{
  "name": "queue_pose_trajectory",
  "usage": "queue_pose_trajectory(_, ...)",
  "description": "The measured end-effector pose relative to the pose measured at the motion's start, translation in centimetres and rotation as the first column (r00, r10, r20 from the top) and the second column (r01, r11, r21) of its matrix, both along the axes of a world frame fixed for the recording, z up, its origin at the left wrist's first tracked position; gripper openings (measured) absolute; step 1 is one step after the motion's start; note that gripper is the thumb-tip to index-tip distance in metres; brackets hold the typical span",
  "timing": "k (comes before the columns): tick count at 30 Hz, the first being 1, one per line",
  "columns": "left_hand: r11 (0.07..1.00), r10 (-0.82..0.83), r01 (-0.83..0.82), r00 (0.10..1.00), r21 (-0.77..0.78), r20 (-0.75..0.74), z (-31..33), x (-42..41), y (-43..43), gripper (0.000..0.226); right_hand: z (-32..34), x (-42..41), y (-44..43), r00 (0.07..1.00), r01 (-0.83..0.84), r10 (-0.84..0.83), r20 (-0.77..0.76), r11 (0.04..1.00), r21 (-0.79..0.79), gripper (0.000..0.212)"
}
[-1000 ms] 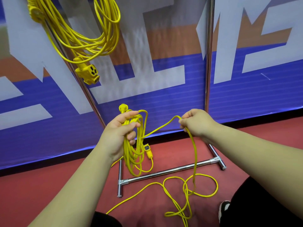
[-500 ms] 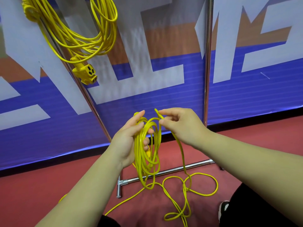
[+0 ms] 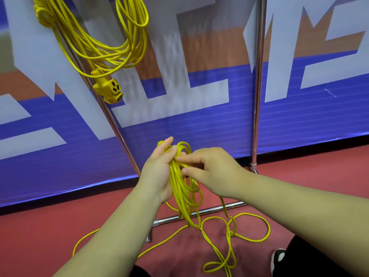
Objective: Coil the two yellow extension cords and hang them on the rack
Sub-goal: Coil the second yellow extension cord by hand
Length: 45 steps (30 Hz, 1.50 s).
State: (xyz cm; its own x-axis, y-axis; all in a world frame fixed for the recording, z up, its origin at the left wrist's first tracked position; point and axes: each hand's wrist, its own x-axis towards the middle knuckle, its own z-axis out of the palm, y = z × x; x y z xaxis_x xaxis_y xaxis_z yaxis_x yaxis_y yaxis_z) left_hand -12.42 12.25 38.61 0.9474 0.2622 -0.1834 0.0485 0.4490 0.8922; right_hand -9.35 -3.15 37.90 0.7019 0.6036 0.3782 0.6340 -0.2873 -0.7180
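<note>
Half-coiled cord (image 3: 183,196) clamped in both grips.
Left hand (image 3: 157,172) closes round the loops' top; right hand (image 3: 211,172) pinches a strand there, just beside the left fingers; loops hang below; the tail sprawls on the floor (image 3: 40,236); hung cord (image 3: 103,47) drapes the rack (image 3: 258,96).

Backdrop: printed wall panel (image 3: 209,132) spans full width. Colour bands: pale grey top, orange-brown band (image 3: 199,52) mid, blue below. Large white block shapes (image 3: 175,84) cut across bands. Fine horizontal ribbing visible on blue area. Black strip (image 3: 40,202) along panel foot, thin bright sheen just above it. Floor (image 3: 40,242): red, matte. Light even, shadows soft.
</note>
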Motion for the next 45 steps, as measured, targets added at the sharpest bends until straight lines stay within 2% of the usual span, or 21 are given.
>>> queue_pose_trajectory(3, 0.996, 0.079, -0.081, 0.996, 0.039, 0.036, 0.4, 0.2, 0.2, 0.04, -0.4, -0.4, 0.2, 1.0, -0.009, 0.009, 0.007, 0.999, 0.038, 0.044)
queue_pose_trajectory(5, 0.992, 0.118, -0.122, 0.99, 0.042, 0.083, 1.1, 0.2, 0.6, 0.041, -0.7, -0.6, 0.2, 0.993, -0.016, 0.03, -0.113, 0.992, 0.124, 0.051)
queue_pose_trajectory(7, 0.983, 0.177, -0.18, 0.976, 0.018, 0.126, 2.1, 0.4, 1.5, 0.039, -0.8, -0.8, 0.1, 0.967, -0.041, 0.078, -0.242, 0.987, 0.157, 0.047)
queue_pose_trajectory(10, 0.962, 0.27, -0.257, 0.945, -0.091, 0.185, 3.4, 0.5, 3.6, 0.038, -0.9, -1.0, -0.2, 0.92, -0.12, 0.166, -0.354, 0.981, 0.15, 0.04)
queue_pose_trajectory(13, 0.937, 0.327, -0.285, 0.918, -0.201, 0.223, 4.4, 0.2, 6.0, 0.039, -1.3, -0.6, -1.1, 0.878, -0.184, 0.192, -0.439, 0.981, 0.061, 0.036)
queue_pose_trajectory(16, 0.933, 0.324, -0.259, 0.907, -0.25, 0.27, 5.0, -0.4, 7.8, 0.038, -2.3, -0.1, -1.9, 0.85, -0.259, 0.195, -0.489, 0.964, -0.065, 0.033)
queue_pose_trajectory(20, 0.971, 0.213, -0.171, 0.936, -0.168, 0.281, 4.9, -1.1, 9.0, 0.03, -2.3, 0.9, -2.5, 0.767, -0.212, 0.182, -0.616, 0.977, 0.025, 0.023)
queue_pose_trajectory(23, 0.993, 0.117, -0.113, 0.968, -0.03, 0.22, 4.4, -1.4, 8.9, 0.021, -1.5, 1.5, -3.2, 0.757, -0.129, 0.141, -0.638, 0.99, 0.066, 0.02)
queue_pose_trajectory(26, 0.978, 0.033, -0.055, 0.993, 0.201, 0.109, 3.7, -1.7, 8.2, 0.014, -1.1, 2.2, -3.6, 0.782, -0.009, 0.068, -0.62, 0.995, 0.099, 0.019)
queue_pose_trajectory(29, 0.925, -0.071, 0.072, 0.997, 0.373, -0.018, 2.9, -2.2, 6.9, 0.01, -0.5, 2.5, -3.6, 0.809, 0.043, 0.03, -0.587, 0.993, 0.111, 0.022)
queue_pose_trajectory(33, 0.828, -0.208, 0.251, 0.968, 0.501, -0.14, 2.4, -2.9, 5.1, 0.01, 0.3, 2.2, -3.1, 0.84, 0.056, 0.017, -0.543, 0.991, 0.118, 0.022)
queue_pose_trajectory(37, 0.835, -0.263, 0.325, 0.945, 0.445, -0.196, 2.7, -3.2, 3.6, 0.039, 1.3, 1.9, -2.7, 0.868, 0.07, -0.011, -0.496, 0.992, 0.101, 0.015)
queue_pose_trajectory(40, 0.854, -0.32, 0.397, 0.911, 0.336, -0.262, 3.1, -3.3, 2.8, 0.041, 1.9, 1.7, -2.6, 0.893, 0.077, -0.04, -0.449, 0.995, 0.066, 0.013)
queue_pose_trajectory(43, 0.806, -0.415, 0.517, 0.841, 0.288, -0.349, 3.1, -3.4, 2.1, 0.056, 2.3, 1.6, -2.6, 0.913, 0.081, -0.065, -0.404, 0.996, 0.023, 0.014)
queue_pose_trajectory(45, 0.773, -0.459, 0.58, 0.792, 0.258, -0.404, 3.0, -3.4, 1.7, 0.055, 2.3, 1.7, -2.6, 0.924, 0.068, -0.071, -0.376, 0.997, -0.02, 0.014)
